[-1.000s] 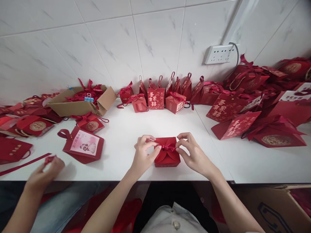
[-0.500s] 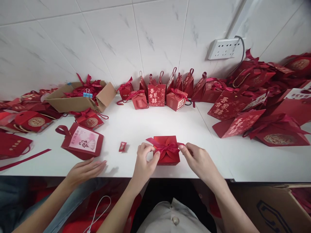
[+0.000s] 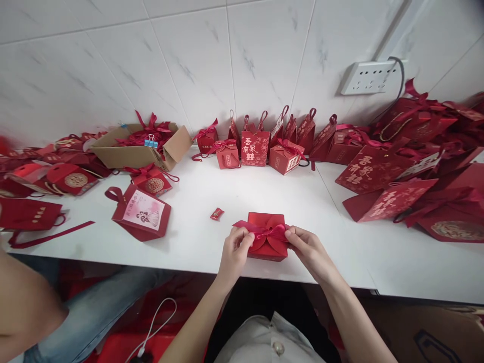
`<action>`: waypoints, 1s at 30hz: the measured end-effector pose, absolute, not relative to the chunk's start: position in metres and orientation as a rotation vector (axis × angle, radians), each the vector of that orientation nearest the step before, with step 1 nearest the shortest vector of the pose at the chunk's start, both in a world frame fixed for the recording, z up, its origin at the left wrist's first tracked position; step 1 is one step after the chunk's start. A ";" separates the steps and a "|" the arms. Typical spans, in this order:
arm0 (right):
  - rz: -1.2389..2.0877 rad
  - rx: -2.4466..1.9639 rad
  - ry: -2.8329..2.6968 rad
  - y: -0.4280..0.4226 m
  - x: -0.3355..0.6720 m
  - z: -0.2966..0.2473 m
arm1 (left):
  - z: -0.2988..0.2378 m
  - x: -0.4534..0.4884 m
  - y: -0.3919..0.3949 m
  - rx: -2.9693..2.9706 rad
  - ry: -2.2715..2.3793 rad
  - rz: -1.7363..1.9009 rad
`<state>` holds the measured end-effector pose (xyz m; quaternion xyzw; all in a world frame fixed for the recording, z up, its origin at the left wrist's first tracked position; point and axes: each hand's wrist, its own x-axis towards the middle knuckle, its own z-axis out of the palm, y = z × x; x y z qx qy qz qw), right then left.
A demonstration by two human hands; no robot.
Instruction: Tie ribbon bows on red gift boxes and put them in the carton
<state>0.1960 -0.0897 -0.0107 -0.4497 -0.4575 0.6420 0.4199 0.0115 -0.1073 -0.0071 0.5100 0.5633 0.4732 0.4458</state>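
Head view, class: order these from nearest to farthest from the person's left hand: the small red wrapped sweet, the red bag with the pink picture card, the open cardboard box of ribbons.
From the left hand:
1. Small red wrapped sweet, just beyond it, to the left.
2. Red bag with the pink picture card, farther left on the white table.
3. Open cardboard box of ribbons, at the back left by the wall.

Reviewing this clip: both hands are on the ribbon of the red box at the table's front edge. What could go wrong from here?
The red box sits close to the table edge; a hard pull by the left hand or right hand on the ribbon bow might slide it off. Uneven pulling could loosen the bow. The small red packet lies loose nearby and might get brushed away.
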 end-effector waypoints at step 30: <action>1.771 -0.967 -0.824 -0.090 0.195 -0.038 | 0.036 -0.041 -0.057 1.829 1.654 1.127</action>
